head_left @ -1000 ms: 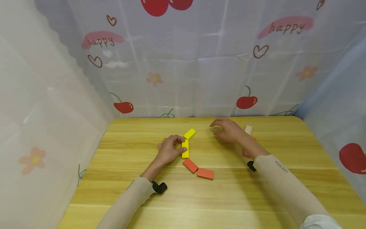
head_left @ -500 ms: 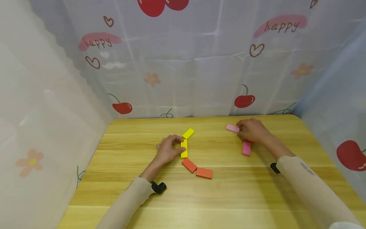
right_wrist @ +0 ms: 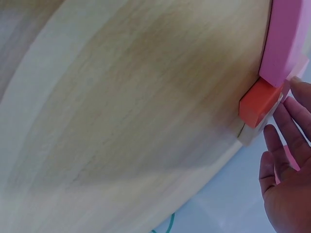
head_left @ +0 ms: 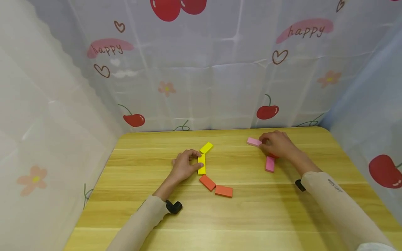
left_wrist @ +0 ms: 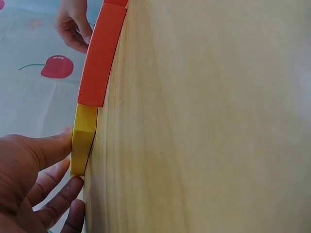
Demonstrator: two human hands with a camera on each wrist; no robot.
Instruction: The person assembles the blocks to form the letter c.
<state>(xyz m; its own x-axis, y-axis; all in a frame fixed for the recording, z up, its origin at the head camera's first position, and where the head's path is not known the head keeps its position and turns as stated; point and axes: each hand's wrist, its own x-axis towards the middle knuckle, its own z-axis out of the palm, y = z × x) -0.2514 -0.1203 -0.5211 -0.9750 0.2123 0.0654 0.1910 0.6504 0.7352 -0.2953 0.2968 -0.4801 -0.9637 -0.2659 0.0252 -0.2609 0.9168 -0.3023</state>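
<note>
Wooden table (head_left: pixel 251 216) under both hands: left hand (head_left: pixel 183 166) pinches a yellow block (head_left: pixel 202 164); right hand (head_left: pixel 277 144) grips a pink block (head_left: pixel 253 141).

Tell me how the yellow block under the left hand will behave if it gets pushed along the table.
The yellow block looks rigid and lies flat, so it should slide rather than tip or roll. It looks small and thin, probably light, and the left hand pinches it easily. Its near end meets an orange block, which a push may nudge.

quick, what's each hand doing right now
Left hand: pinches the yellow block lying on the table.
Right hand: fingers curled around the end of a pink block.
</note>
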